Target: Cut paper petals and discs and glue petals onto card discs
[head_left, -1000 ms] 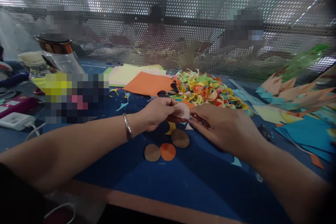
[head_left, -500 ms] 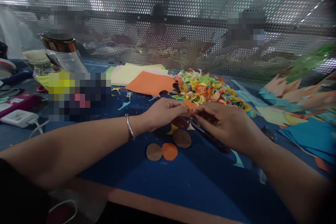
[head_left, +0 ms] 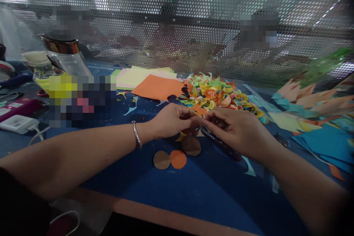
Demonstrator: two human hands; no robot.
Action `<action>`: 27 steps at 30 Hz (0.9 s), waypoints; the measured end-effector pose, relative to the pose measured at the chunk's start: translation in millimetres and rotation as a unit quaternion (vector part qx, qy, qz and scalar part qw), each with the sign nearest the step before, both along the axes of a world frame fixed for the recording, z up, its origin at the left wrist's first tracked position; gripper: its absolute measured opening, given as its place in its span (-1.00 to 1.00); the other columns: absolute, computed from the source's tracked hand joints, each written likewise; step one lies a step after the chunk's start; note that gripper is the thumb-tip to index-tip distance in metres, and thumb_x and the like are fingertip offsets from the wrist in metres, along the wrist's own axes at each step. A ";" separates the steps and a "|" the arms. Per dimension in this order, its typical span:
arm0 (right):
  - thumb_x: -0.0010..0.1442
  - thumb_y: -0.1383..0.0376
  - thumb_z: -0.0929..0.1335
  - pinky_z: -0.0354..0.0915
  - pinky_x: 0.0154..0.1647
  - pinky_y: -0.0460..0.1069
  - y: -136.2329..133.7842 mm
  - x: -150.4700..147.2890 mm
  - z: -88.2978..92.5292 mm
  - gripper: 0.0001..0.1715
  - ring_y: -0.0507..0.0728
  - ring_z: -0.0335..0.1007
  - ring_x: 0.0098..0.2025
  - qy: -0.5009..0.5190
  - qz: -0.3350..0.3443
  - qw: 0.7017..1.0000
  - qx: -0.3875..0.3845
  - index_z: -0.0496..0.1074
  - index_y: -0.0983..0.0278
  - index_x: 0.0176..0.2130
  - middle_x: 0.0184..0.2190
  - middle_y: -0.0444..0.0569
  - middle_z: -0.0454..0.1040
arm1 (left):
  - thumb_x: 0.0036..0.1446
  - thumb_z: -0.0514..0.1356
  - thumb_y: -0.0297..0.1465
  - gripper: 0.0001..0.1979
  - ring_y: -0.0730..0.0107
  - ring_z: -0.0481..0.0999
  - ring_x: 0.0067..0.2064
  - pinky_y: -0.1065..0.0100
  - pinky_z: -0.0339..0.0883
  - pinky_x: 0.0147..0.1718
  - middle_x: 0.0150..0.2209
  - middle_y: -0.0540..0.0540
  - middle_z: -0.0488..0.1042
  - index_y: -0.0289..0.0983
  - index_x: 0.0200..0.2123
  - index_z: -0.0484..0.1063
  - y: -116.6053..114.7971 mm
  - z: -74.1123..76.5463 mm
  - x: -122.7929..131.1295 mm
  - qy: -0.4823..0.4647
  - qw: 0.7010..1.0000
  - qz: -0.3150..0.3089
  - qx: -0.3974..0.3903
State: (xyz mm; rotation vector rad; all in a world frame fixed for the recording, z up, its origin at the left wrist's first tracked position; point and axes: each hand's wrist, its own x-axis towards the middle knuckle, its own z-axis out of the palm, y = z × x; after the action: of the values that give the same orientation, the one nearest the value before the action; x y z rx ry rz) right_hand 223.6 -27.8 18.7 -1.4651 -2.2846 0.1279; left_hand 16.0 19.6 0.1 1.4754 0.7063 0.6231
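My left hand and my right hand meet over the middle of the blue table, fingertips almost touching. Both are closed in a pinch; whatever lies between the fingers is too small and hidden to make out. Beneath my right hand lies a dark, slim tool, seemingly scissors, partly covered by the hand. Below my left hand are a brown paper circle, an orange paper circle and a second brown circle. A silver bracelet circles my left wrist.
A heap of colourful paper scraps sits behind my hands, beside an orange sheet and pale sheets. Folded paper pieces and blue sheets are at right. Left stand a clear bottle and a white charger.
My fingers have shifted very slightly at the pinch. The paper circles and the things around them keep their places; the view has moved a touch.
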 end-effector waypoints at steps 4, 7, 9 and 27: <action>0.34 0.00 0.27 0.20 -0.46 -0.05 0.3 -1.4 2.2 -0.59 0.06 0.39 -0.50 0.000 0.000 1.000 -0.009 0.46 0.21 -0.36 -0.50 -0.10 0.51 | 0.11 0.41 -0.35 -0.85 0.48 0.62 -0.35 0.44 0.49 -0.30 -0.41 -0.05 0.61 -0.33 -0.31 0.60 0.8 -0.9 0.8 -0.016 1.000 -0.002 -0.005; 0.33 0.02 0.27 0.20 -0.46 -0.04 0.4 -1.3 2.4 -0.62 0.08 0.42 -0.49 0.002 -0.001 1.000 -0.009 0.47 0.21 -0.34 -0.49 -0.08 0.52 | 0.07 0.44 -0.33 -0.80 0.45 0.64 -0.33 0.43 0.50 -0.29 -0.41 -0.04 0.60 -0.34 -0.33 0.59 2.1 -3.0 1.1 -0.020 1.000 -0.004 -0.010; 0.31 0.04 0.29 0.20 -0.46 -0.04 0.9 -0.5 1.4 -0.65 0.08 0.43 -0.48 0.003 -0.002 1.000 -0.009 0.48 0.21 -0.33 -0.48 -0.08 0.53 | 0.06 0.44 -0.32 -0.79 0.45 0.64 -0.33 0.42 0.51 -0.28 -0.41 -0.04 0.60 -0.34 -0.33 0.58 3.0 -4.7 1.0 -0.019 1.000 -0.009 -0.008; 0.33 0.06 0.27 0.18 -0.48 -0.04 -0.9 -2.8 2.7 -0.65 0.06 0.37 -0.53 0.028 0.021 0.998 -0.044 0.39 0.21 -0.37 -0.56 -0.12 0.45 | 0.26 0.22 -0.41 -0.93 0.46 0.61 -0.36 0.40 0.47 -0.30 -0.39 -0.03 0.58 -0.27 -0.24 0.39 -1.1 -6.4 0.5 0.001 0.984 0.015 0.180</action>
State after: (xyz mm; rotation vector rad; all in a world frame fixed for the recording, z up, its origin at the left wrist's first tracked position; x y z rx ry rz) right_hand 220.8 -28.6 21.4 -1.4393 -2.2916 0.2821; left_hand 16.5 18.5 -6.3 1.8007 0.6407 0.8025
